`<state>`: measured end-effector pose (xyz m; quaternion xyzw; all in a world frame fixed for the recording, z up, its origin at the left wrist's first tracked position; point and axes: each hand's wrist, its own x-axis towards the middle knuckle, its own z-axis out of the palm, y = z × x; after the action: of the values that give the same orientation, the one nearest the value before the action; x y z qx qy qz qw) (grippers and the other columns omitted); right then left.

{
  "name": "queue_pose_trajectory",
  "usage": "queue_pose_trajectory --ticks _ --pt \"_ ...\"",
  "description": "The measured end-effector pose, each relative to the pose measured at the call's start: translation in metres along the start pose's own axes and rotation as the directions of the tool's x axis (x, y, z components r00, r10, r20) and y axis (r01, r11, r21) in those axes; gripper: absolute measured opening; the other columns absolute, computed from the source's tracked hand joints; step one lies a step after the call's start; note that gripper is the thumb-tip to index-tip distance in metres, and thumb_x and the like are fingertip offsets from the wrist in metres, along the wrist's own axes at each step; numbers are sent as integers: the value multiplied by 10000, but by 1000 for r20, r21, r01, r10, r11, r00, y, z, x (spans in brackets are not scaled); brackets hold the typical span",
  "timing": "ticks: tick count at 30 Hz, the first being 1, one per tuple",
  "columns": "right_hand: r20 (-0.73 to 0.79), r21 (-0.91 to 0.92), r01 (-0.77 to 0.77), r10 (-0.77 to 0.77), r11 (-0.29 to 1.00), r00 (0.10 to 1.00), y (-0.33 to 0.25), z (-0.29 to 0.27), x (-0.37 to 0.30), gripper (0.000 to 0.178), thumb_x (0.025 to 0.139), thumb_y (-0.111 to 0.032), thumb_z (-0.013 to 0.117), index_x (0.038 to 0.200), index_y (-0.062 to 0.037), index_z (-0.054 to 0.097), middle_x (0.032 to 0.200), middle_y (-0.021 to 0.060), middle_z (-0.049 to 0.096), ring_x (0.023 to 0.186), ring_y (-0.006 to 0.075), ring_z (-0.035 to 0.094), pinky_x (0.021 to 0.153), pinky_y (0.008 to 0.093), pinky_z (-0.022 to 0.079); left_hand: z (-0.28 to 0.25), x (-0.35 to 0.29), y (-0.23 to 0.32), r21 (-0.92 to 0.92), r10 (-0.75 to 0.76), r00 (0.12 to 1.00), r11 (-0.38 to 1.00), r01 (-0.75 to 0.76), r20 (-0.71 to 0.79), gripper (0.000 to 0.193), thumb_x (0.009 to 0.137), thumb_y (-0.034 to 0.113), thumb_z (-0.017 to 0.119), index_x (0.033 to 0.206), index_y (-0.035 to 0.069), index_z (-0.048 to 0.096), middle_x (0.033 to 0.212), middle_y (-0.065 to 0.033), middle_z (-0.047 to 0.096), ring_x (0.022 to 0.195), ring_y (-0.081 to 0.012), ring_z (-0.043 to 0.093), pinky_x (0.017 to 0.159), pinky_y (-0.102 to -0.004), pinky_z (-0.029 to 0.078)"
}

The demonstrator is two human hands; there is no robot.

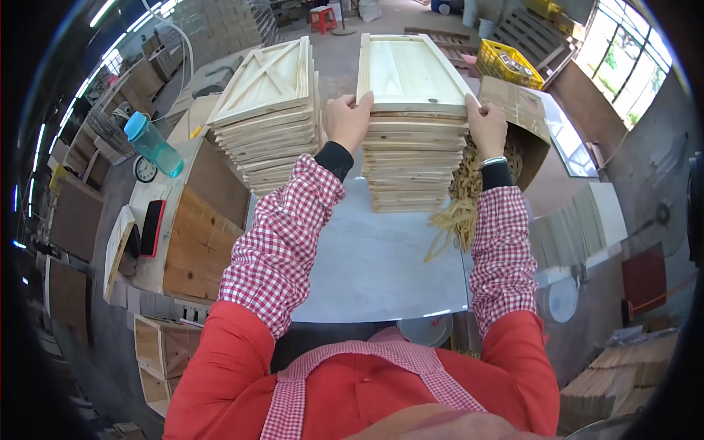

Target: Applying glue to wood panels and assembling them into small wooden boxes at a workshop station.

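Both hands reach forward to a tall stack of pale wooden panels. A framed wooden panel with a plain recessed face lies on top. My left hand grips its near left corner, thumb over the frame. At the near right corner my right hand has its thumb on the edge and fingers curled below, partly hidden. To the left stands a second stack of panels, whose top one bears crossed slats. My left hand's back is close to this stack.
The stacks stand on a grey-white table. Tan bands spill from a cardboard box at right. On a wooden bench at left are a blue bottle, a round clock and a red-edged phone. A yellow crate stands beyond.
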<state>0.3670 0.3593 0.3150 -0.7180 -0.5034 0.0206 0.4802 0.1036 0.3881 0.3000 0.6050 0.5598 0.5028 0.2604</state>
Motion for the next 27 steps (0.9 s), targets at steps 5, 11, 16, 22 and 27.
queue_pose_trajectory --ticks 5,11,16,22,27 --pt "-43 -52 76 -78 996 996 15 7 3 571 832 -507 597 753 59 605 762 220 638 756 333 645 713 423 491 -8 -18 15 -212 -100 992 974 82 -74 301 873 241 661 951 -49 677 790 -31 639 721 -109 551 664 -262 437" --pt "-80 722 -16 107 692 991 4 -54 -153 242 891 -191 591 760 -21 478 747 27 536 618 77 485 508 247 392 -74 -156 20 309 607 769 784 -539 -200 583 792 294 751 1252 0 544 1241 -171 525 1102 -263 531 920 -354 434" --pt "-50 822 21 36 569 998 40 -97 -285 166 918 -149 536 955 10 505 925 69 539 874 127 546 789 319 473 -75 -250 37 502 857 419 232 -833 300 553 813 307 649 1305 88 524 1310 -130 518 1254 -292 476 993 -459 407" --pt "-248 622 350 -248 700 937 83 -103 -379 358 929 -229 528 1136 52 452 1124 167 517 1066 229 546 900 335 441 -65 -318 -14 465 851 478 340 -817 218 387 818 231 616 1174 79 620 1189 -105 607 1129 -284 577 886 -424 488" --pt "-319 722 549 -501 422 804 34 -107 -405 298 955 -176 495 1164 35 484 1146 159 535 1046 237 556 925 350 445 -66 -374 -60 67 710 703 705 -706 -52 331 796 108 646 1120 44 624 1060 -130 651 978 -300 642 826 -406 523"
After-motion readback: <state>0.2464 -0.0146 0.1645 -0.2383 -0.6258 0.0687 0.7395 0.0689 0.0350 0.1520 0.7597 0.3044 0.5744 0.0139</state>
